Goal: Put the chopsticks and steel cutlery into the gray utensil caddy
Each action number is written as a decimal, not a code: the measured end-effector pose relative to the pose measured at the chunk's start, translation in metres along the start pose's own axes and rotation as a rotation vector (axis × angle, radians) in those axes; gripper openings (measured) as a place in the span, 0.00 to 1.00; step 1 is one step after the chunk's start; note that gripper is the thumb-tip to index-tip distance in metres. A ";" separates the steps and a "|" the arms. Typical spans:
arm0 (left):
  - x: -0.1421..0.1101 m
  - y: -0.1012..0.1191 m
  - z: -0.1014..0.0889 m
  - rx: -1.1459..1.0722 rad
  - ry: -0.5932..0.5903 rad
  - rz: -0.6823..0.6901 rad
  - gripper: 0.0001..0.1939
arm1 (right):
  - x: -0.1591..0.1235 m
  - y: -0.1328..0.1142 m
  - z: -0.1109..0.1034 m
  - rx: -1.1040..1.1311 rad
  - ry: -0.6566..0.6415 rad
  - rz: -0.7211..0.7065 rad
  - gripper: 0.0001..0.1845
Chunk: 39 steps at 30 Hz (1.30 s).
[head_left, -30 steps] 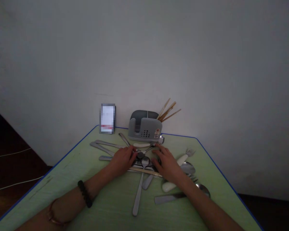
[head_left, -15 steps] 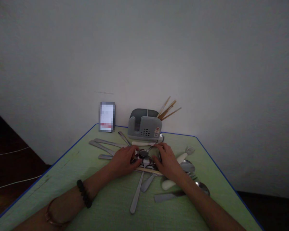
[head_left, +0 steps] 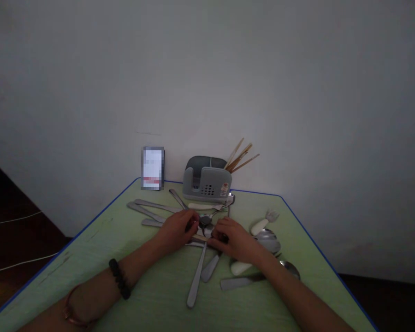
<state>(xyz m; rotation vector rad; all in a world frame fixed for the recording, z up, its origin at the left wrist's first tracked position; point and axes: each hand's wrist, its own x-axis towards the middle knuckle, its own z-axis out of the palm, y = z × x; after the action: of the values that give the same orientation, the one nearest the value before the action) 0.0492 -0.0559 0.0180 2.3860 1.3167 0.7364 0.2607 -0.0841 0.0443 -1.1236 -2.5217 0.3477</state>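
Observation:
Over the middle of a loose heap of cutlery, my left hand (head_left: 178, 229) has its fingers curled and the thumb close to the fingertips; what lies in that pinch is hidden. My right hand (head_left: 232, 239) is closed, thumb and fingers pinching the end of a light wooden chopstick (head_left: 199, 238) that runs across the heap toward my left hand. Spoon bowls (head_left: 205, 222) lie between the hands. A knife with a white handle (head_left: 202, 206) rests behind them. Below, a metal handle (head_left: 196, 279) points toward me, with another handle (head_left: 210, 267) beside it.
A grey cutlery holder (head_left: 207, 182) stands at the back with several wooden chopsticks (head_left: 241, 157) in its right side. A phone (head_left: 152, 168) leans on the wall. Metal handles (head_left: 148, 212) fan out at left; a white-handled fork (head_left: 261, 226) and spoons (head_left: 268, 240) lie at right.
My right hand has drawn in toward the left, its fingers closing from a spread pose. The left hand's thumb has come up nearer its fingers. The wooden chopstick shows less of its right end.

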 end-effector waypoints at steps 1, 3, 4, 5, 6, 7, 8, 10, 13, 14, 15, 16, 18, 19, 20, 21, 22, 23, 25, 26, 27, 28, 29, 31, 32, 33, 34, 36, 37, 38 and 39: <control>0.000 0.001 0.000 -0.003 0.010 0.002 0.07 | 0.000 0.001 0.000 0.003 0.002 0.007 0.13; 0.000 0.002 -0.001 -0.013 0.029 0.007 0.09 | 0.000 0.002 0.001 0.011 0.008 0.022 0.14; 0.000 0.003 -0.002 -0.018 0.037 0.012 0.09 | 0.000 0.003 0.001 0.014 0.010 0.028 0.14; 0.000 0.003 -0.003 -0.024 0.049 0.018 0.09 | 0.000 0.003 0.001 0.015 0.013 0.032 0.13; 0.000 0.004 -0.003 -0.030 0.062 0.027 0.10 | 0.000 0.003 0.001 0.014 0.019 0.034 0.13; 0.000 0.004 -0.004 -0.034 0.075 0.040 0.10 | -0.001 0.003 0.001 0.008 0.032 0.035 0.13; 0.000 0.004 -0.005 -0.035 0.084 0.056 0.10 | -0.001 0.003 0.001 0.000 0.052 0.035 0.13; -0.001 0.004 -0.007 -0.022 0.065 0.098 0.10 | -0.002 0.004 0.002 -0.024 0.106 0.036 0.13; -0.002 0.005 -0.008 0.037 -0.038 0.188 0.10 | -0.003 0.005 0.003 -0.036 0.210 0.123 0.13; -0.003 0.005 -0.008 0.063 -0.068 0.227 0.10 | -0.004 0.006 0.003 -0.032 0.240 0.165 0.13; -0.004 0.005 -0.007 0.089 -0.087 0.266 0.10 | -0.004 0.006 0.002 -0.028 0.266 0.200 0.14; -0.004 0.005 -0.007 0.115 -0.094 0.302 0.10 | -0.004 0.005 0.002 -0.024 0.283 0.221 0.15; -0.004 0.004 -0.006 0.155 -0.054 0.343 0.10 | -0.003 0.004 0.001 -0.008 0.292 0.220 0.16; -0.004 0.004 -0.007 0.166 -0.010 0.344 0.11 | -0.003 0.004 0.000 0.007 0.293 0.214 0.17; -0.003 0.003 -0.007 0.167 0.043 0.337 0.11 | -0.003 0.004 0.000 0.034 0.299 0.212 0.17; -0.003 0.002 -0.007 0.154 0.102 0.324 0.11 | -0.002 0.004 -0.001 0.078 0.315 0.222 0.17; -0.002 0.002 -0.008 0.126 0.162 0.305 0.12 | -0.002 0.005 -0.001 0.139 0.354 0.249 0.17; -0.002 0.001 -0.008 0.085 0.219 0.280 0.12 | -0.002 0.007 0.000 0.217 0.417 0.293 0.18; -0.002 0.000 -0.008 -0.019 0.296 0.225 0.12 | -0.002 0.012 0.001 0.407 0.551 0.397 0.21; -0.002 0.000 -0.007 -0.065 0.312 0.199 0.12 | -0.002 0.016 0.002 0.494 0.594 0.435 0.22; -0.002 0.000 -0.007 -0.100 0.316 0.177 0.12 | -0.002 0.019 0.003 0.564 0.612 0.454 0.23; -0.001 0.000 -0.006 -0.125 0.314 0.153 0.11 | -0.002 0.021 0.004 0.614 0.605 0.454 0.23; -0.001 0.001 -0.006 -0.144 0.314 0.126 0.11 | -0.003 0.023 0.005 0.646 0.581 0.440 0.23; 0.000 0.002 -0.006 -0.182 0.332 0.065 0.11 | -0.003 0.024 0.007 0.677 0.531 0.402 0.22; 0.000 0.002 -0.006 -0.202 0.345 0.040 0.11 | -0.003 0.023 0.007 0.689 0.510 0.384 0.22; 0.001 0.003 -0.007 -0.220 0.352 0.026 0.10 | -0.003 0.023 0.007 0.701 0.491 0.369 0.21; 0.001 0.003 -0.007 -0.232 0.350 0.026 0.10 | -0.003 0.022 0.007 0.715 0.475 0.356 0.21; 0.001 0.004 -0.007 -0.238 0.333 0.060 0.09 | -0.002 0.022 0.008 0.739 0.462 0.348 0.21; 0.000 0.004 -0.007 -0.234 0.320 0.085 0.08 | -0.002 0.023 0.009 0.743 0.467 0.351 0.21; 0.000 0.005 -0.007 -0.228 0.305 0.111 0.08 | -0.002 0.024 0.009 0.743 0.478 0.354 0.20; -0.001 0.005 -0.006 -0.221 0.291 0.133 0.08 | -0.002 0.025 0.009 0.744 0.489 0.357 0.20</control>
<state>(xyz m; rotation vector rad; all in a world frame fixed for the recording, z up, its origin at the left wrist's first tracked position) 0.0488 -0.0596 0.0256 2.2651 1.1158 1.2380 0.2742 -0.0698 0.0268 -1.1439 -1.5476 0.8874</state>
